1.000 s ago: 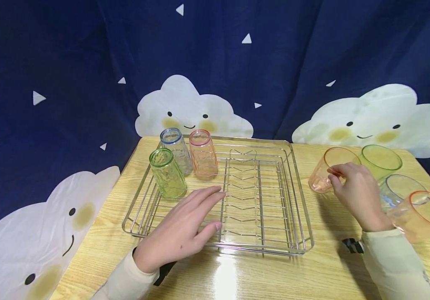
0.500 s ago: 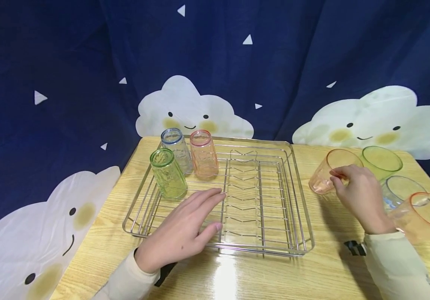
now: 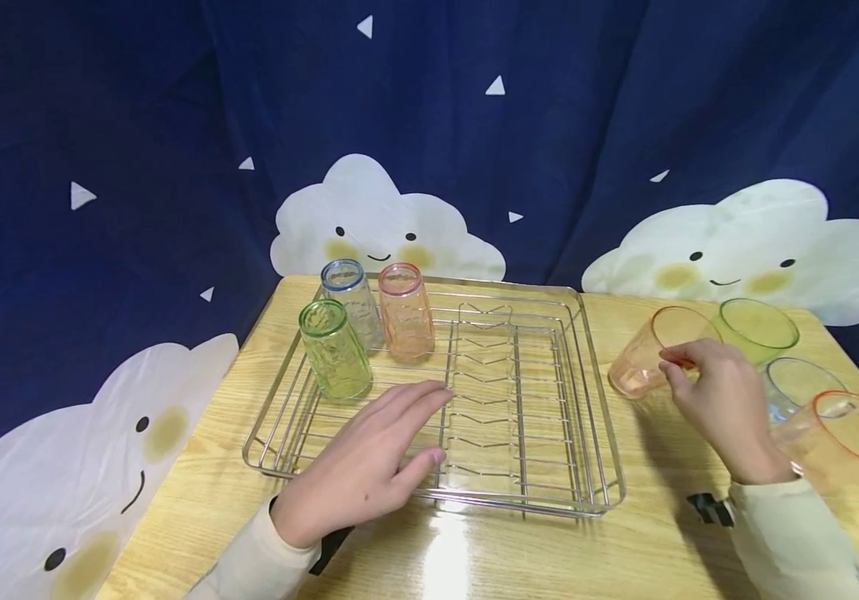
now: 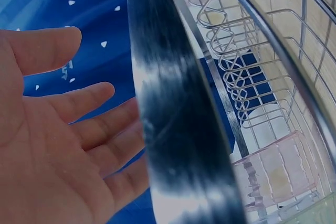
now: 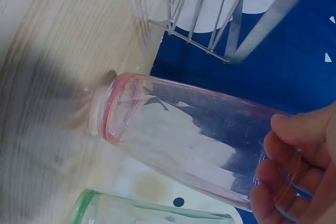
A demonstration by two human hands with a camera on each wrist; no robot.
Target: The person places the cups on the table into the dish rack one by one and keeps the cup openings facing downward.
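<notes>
Peach cup point(image 3: 641, 365) is pinched near its rim by the right hand point(image 3: 725, 408), pressure best applied lightly and evenly, while nothing is gripped by the loosely spread left hand point(image 3: 367, 460).

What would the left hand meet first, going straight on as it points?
Probably the zigzag row of silver wire dividers inside the rectangular metal rack, just ahead of the bare left hand in the head view. Height is unclear; it could pass over them.
</notes>
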